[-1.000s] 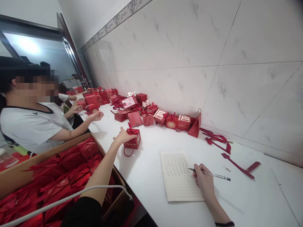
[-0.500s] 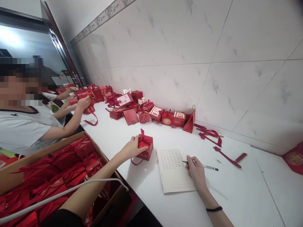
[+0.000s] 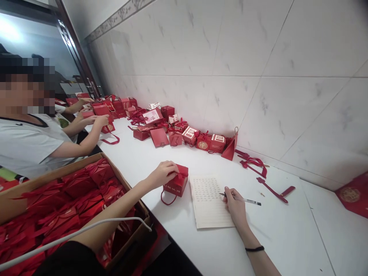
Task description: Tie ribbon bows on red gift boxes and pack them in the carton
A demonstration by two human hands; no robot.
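Note:
My left hand (image 3: 163, 174) has its fingers curled over the top left of a small red gift box (image 3: 177, 185), by its ribbon bow. A red cord handle (image 3: 169, 201) hangs from the box onto the table. To the right lies a lined notepad (image 3: 214, 216) with rows of handwriting on its upper part. In my right hand (image 3: 235, 207) is a clear pen (image 3: 251, 201), pinched between the fingers. The pen's tip points left over the notepad's right side; whether it touches the paper I cannot tell.
A carton (image 3: 110, 165) full of red boxes stands at lower left, crossed by a white cable (image 3: 86, 229). Red gift boxes (image 3: 203, 142) line the wall, with loose ribbon strips (image 3: 271, 188) to their right. A co-worker (image 3: 31, 143) handles red boxes at the left.
My left hand has shifted up and back on the gift box, and the bow's upright ribbon end no longer shows. My right hand still holds the pen by the notepad.

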